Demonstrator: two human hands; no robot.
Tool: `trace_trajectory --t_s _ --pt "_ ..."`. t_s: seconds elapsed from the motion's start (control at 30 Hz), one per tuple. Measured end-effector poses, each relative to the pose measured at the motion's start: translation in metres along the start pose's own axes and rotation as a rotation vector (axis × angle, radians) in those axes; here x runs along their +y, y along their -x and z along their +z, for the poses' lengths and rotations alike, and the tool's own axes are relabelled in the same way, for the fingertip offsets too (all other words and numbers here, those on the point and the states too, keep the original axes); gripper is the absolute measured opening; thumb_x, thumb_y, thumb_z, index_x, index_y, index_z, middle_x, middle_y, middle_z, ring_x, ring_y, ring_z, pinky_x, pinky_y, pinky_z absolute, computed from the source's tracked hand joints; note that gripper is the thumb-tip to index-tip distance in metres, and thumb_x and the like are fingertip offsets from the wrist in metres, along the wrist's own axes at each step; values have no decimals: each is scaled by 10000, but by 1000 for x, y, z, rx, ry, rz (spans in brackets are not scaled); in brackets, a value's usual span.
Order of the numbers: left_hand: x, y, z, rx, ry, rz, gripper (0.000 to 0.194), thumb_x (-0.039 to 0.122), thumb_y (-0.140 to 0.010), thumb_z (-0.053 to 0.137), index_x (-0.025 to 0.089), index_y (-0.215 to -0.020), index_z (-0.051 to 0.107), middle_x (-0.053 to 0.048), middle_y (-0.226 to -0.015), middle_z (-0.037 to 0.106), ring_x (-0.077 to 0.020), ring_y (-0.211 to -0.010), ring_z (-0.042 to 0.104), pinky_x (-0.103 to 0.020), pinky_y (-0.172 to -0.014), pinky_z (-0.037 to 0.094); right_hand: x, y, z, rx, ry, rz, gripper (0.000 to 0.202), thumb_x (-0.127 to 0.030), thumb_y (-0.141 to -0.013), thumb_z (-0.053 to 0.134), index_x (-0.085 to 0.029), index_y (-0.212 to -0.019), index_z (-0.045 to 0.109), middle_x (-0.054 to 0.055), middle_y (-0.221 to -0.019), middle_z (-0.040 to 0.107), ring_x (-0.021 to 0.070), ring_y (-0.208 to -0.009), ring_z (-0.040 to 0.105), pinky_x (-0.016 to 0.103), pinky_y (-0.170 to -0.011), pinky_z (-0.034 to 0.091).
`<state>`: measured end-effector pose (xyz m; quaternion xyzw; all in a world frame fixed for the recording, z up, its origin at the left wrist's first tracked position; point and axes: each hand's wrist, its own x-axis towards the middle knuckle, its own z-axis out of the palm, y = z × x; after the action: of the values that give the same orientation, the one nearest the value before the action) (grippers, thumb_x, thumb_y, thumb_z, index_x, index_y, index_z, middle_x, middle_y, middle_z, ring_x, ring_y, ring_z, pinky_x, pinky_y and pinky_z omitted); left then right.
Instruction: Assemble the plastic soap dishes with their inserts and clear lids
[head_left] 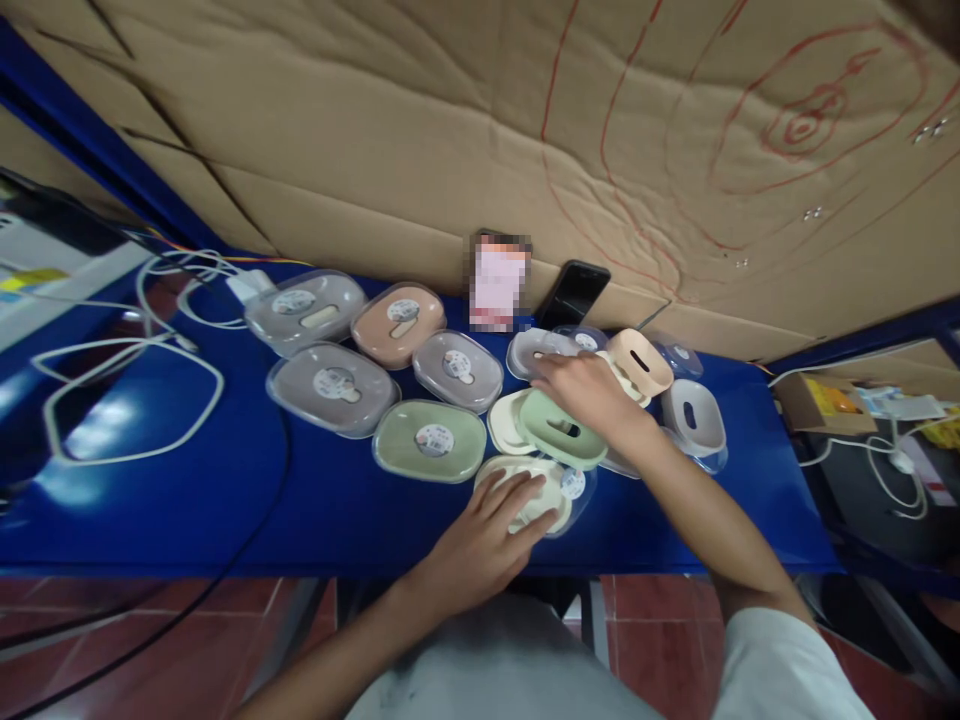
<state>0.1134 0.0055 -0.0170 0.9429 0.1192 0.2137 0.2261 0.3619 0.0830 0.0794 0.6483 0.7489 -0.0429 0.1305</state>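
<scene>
Cream tray [553, 492] sits on blue table [225, 500], 7 o'clock of green tray [550, 430]; left hand [486, 535] rests on it, fingers spread. Right hand [589, 392] reaches over green tray, fingertips at grey box [526, 352], 11 o'clock; grip unclear. Lidded green box [430, 455]: 9 o'clock.
</scene>
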Motion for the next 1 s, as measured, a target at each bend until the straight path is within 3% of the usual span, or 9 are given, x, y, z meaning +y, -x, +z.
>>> trace_trajectory --t_s 0.07,0.17,0.3,0.43,0.53,0.63,0.8,0.9,1.0 --pt "1 1 0 3 -5 -5 495 116 -990 604 233 -1470 630 -152 -1584 545 -333 -1492 499 -601 -1271 403 -7 -19 2 -52 20 67 387 -410 -1095 568 -107 -1285 715 223 -1195 798 350 -1048 778 405 -829 532" --pt "1 1 0 20 -16 -1 462 126 -1007 599 232 -1455 637 -153 -1580 546 -327 -1489 500 -602 -1275 392 -10 -37 4 -80 24 91 344 -342 -1062 613 -53 -1201 737 276 -1101 800 376 -1026 790 405 -810 534" --pt "1 1 0 26 -45 1 437 137 -1028 593 245 -1449 640 -148 -1576 553 -320 -1482 506 -595 -1261 401 -5 -36 -1 -78 12 65 348 -332 -1093 546 -117 -1313 710 217 -1132 816 361 -1039 797 399 -827 543" --pt "1 2 2 23 -65 3 411 152 -1050 598 268 -1441 647 -133 -1589 554 -305 -1500 495 -587 -1278 366 3 1 -10 24 -18 49 396 -364 -1124 489 -237 -1460 655 119 -1253 813 327 -1061 795 374 -801 556" --pt "1 4 3 42 -78 10 428 143 -1046 616 262 -1456 642 -136 -1600 550 -305 -1497 496 -586 -1297 332 11 50 -12 277 -35 56 446 -389 -1134 479 -256 -1539 611 96 -1336 790 293 -1043 799 354 -750 559" --pt "1 7 3 66 -79 17 430 130 -1037 629 246 -1451 649 -137 -1590 561 -300 -1486 505 -574 -1310 314 28 93 -2 457 25 196 468 -424 -1134 479 -253 -1548 614 98 -1401 759 285 -1020 805 343 -651 533" --pt "2 7 0 133 -77 40 361 108 -1033 629 216 -1372 690 -136 -1510 625 -292 -1439 541 -562 -1314 321 61 109 26 305 72 424 472 -424 -1118 456 -256 -1520 638 91 -1393 763 298 -882 795 325 -526 446" --pt "7 10 -3 122 -85 54 336 135 -1032 663 225 -1353 698 -128 -1475 650 -289 -1422 559 -561 -1308 339 48 102 30 351 49 431 476 -385 -1108 478 -231 -1535 619 99 -1480 711 313 -976 799 341 -564 496" --pt "9 24 -13 142 -88 30 327 159 -1036 681 263 -1345 706 -93 -1457 674 -254 -1421 574 -520 -1321 328 -2 100 24 490 -48 255 464 -346 -1106 527 -188 -1534 608 136 -1461 717 311 -1158 765 398 -816 606"
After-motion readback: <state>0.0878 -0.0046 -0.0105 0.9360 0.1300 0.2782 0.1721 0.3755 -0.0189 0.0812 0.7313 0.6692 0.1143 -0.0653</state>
